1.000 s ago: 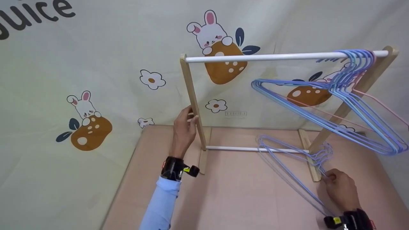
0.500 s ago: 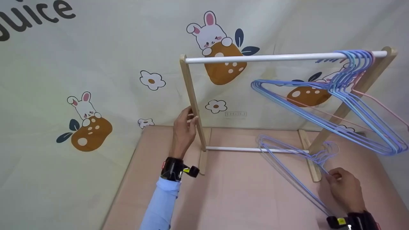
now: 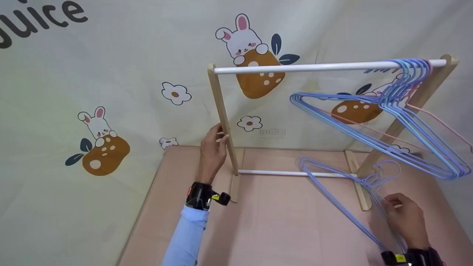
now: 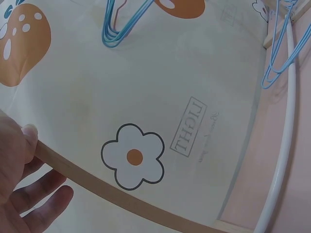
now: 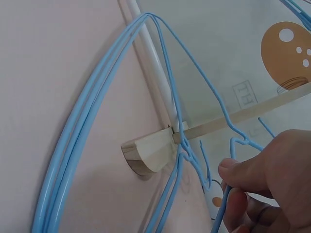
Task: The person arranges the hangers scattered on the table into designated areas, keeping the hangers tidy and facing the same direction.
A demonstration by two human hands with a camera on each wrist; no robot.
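Over pink tabletop (image 3: 281, 225), pinched one blue hanger (image 5: 233, 150) in right hand (image 3: 406, 220), just beside loose hangers (image 5: 58, 208) near right rack foot (image 3: 364, 199); gripped left rack post (image 3: 220, 101) with left hand (image 3: 213, 151). Seemed wise to separate slowly and avoid snags.

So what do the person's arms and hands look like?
The left hand and right hand are bare. On the left: a light blue sleeve, and a black strap with a small camera and yellow patch. On the right: a black strap, camera and yellow patch; any sleeve is out of view.
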